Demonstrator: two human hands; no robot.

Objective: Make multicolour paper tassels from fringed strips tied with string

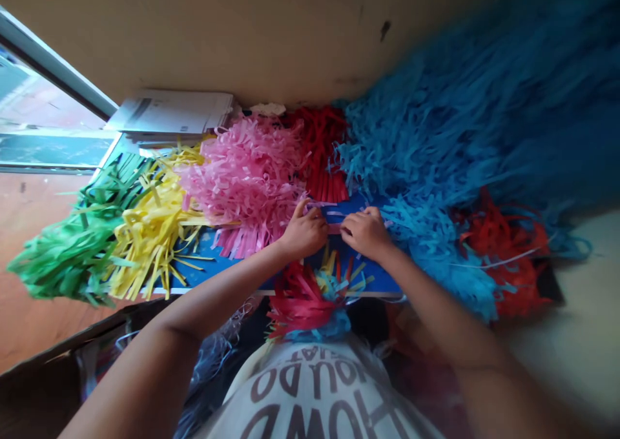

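Note:
My left hand [305, 230] and my right hand [367, 234] are close together over a blue tabletop [194, 274]. A narrow pink strip [334, 229] runs between them, and the fingers of both hands are closed on its ends. Just left of my left hand lies a heap of pink fringed strips [247, 168]. Nearer my body, below the hands, is a mixed bunch of red, blue and yellow strips [305, 303]. Light blue strips [421, 232] spread beside my right hand. My fingertips are partly hidden.
Yellow strips [150, 232] and green strips [68, 252] cover the table's left end. Red strips [324, 142] lie at the back, near a stack of papers [179, 111]. A big blue mass [484, 103] rises against the wall at right, with orange-red strips [508, 252] in front.

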